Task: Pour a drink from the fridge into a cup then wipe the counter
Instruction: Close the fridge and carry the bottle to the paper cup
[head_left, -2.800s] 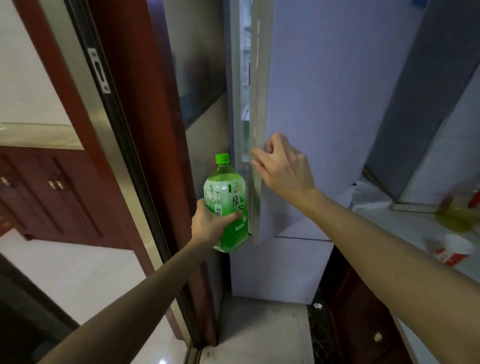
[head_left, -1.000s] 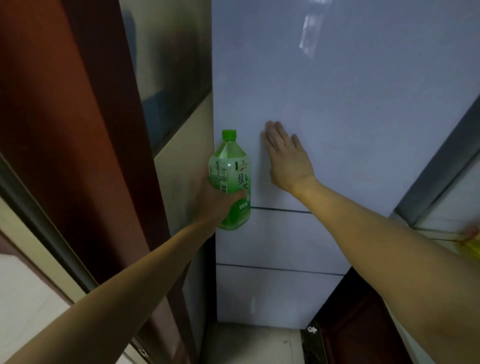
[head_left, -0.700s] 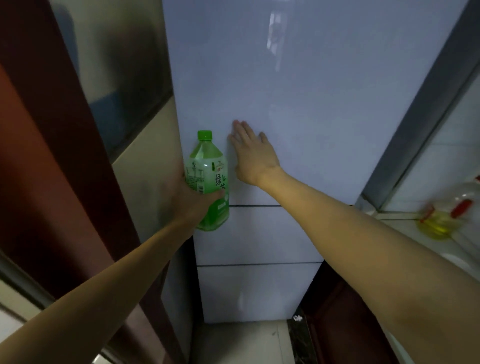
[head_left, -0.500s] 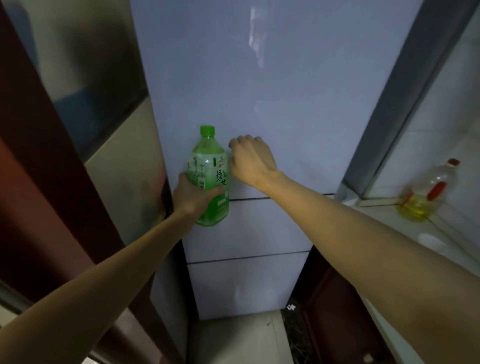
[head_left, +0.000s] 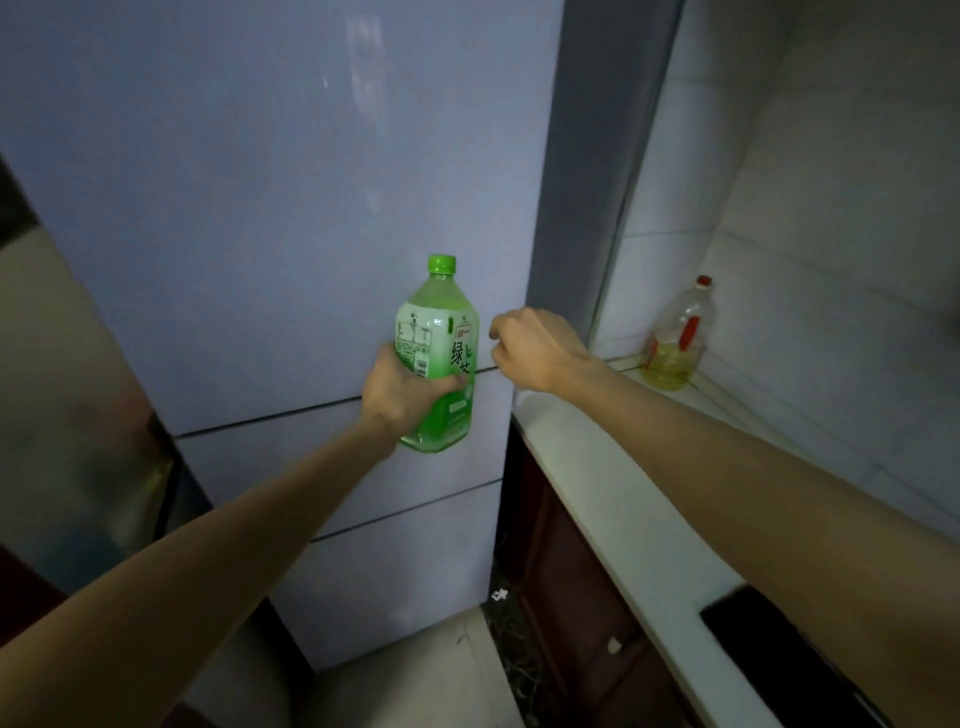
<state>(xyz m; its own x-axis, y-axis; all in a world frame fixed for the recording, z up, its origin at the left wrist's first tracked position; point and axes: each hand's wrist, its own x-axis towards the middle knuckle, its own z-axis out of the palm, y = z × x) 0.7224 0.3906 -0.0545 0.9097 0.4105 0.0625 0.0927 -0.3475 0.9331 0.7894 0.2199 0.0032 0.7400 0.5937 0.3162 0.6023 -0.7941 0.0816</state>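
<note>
A green tea bottle (head_left: 439, 332) with a green cap and a white-green label stands upright in the air in front of the pale fridge (head_left: 260, 208), whose doors are closed. My left hand (head_left: 402, 392) is wrapped around the bottle's lower half. My right hand (head_left: 535, 345) hovers just right of the bottle, off the fridge door, its fingers curled loosely with nothing in them. The white counter (head_left: 597, 493) runs along the right side. No cup is in view.
A plastic oil bottle (head_left: 675, 340) with a red cap stands in the counter's far corner against the tiled wall. A black object (head_left: 779, 649) lies on the counter near my right forearm. Dark wood cabinets (head_left: 561, 571) sit under the counter.
The fridge door went from ajar to closed under my right hand. That hand has since left the door and curled up. The view swung right, showing the counter.
</note>
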